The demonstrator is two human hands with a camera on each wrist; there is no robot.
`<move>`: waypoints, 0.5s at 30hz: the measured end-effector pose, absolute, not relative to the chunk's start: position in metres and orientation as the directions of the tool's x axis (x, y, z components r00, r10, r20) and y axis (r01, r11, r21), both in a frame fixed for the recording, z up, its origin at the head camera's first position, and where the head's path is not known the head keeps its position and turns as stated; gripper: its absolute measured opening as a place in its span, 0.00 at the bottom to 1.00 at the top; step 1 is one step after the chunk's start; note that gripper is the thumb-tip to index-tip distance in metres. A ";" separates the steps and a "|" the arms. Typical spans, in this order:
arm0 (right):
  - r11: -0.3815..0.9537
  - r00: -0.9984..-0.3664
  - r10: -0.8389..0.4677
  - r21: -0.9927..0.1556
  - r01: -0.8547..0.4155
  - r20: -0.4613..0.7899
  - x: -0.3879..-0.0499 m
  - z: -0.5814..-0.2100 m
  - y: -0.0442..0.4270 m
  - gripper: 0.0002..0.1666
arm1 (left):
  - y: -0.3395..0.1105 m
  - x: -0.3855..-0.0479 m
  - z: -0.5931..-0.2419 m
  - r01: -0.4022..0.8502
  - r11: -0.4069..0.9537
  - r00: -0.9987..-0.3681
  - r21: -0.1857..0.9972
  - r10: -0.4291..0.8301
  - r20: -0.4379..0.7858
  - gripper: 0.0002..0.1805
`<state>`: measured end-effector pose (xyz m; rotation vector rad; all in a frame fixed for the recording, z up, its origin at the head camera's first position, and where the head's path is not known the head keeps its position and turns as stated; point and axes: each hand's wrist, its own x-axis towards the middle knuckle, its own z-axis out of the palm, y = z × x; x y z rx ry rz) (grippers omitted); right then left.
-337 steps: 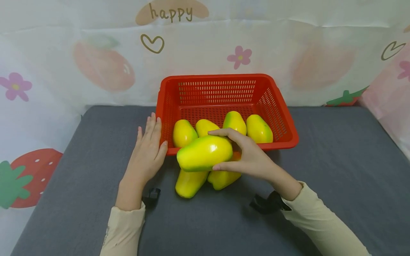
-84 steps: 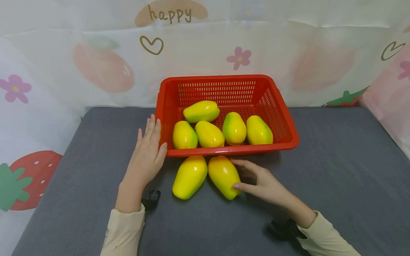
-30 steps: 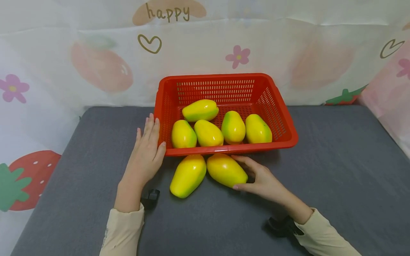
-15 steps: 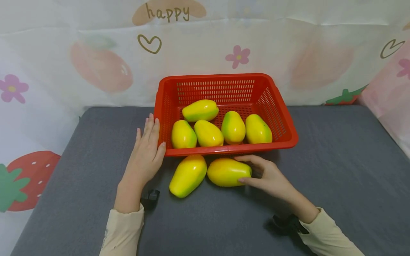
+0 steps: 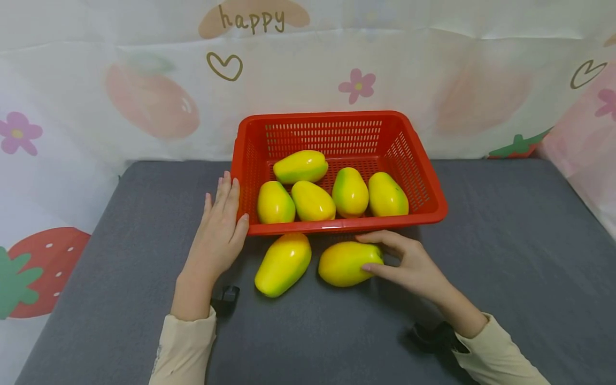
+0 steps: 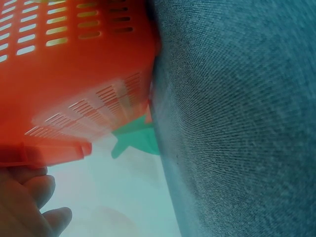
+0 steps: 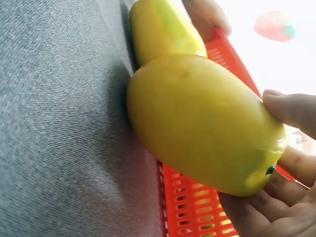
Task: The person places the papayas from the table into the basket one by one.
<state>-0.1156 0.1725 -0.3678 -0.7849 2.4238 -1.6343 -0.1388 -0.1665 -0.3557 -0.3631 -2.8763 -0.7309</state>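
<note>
In the head view my right hand (image 5: 409,259) grips the narrow end of a yellow-green papaya (image 5: 344,264), thumb on the near side and fingers on the far side. The right wrist view shows this papaya (image 7: 202,123) close up, its stem end toward the palm. Left of it lies a second papaya (image 5: 283,266) on the table, just in front of the red plastic basket (image 5: 337,227). Several more papayas (image 5: 313,200) lie inside the basket. My left hand (image 5: 216,238), fingers straight, rests against the basket's left side; only some fingertips (image 6: 42,190) show in the left wrist view.
A grey cloth-covered table (image 5: 505,240) extends to both sides of the basket. Behind it hangs a white printed curtain (image 5: 399,69), close to the basket's back rim. Black camera straps sit at both wrists.
One papaya went from my right hand into the basket's back left. Since then my right hand has gripped another, turned it sideways and drawn it right, away from its neighbour. My left hand stays put.
</note>
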 end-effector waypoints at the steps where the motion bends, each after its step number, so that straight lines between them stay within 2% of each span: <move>1: 0.287 -0.858 -0.475 -0.886 -0.363 0.198 -0.115 -0.367 0.173 0.25 | -0.167 -0.139 -0.356 0.269 0.852 -0.959 0.449 0.195 0.204 0.35; 10: 0.287 -0.814 -0.492 -0.825 -0.486 0.308 -0.112 -0.355 0.176 0.26 | -0.166 -0.139 -0.356 0.274 0.849 -0.957 0.451 0.197 0.211 0.35; 15: 0.298 -0.761 -0.538 -0.763 -0.574 0.362 -0.110 -0.351 0.176 0.27 | -0.167 -0.139 -0.357 0.275 0.850 -0.957 0.450 0.197 0.212 0.35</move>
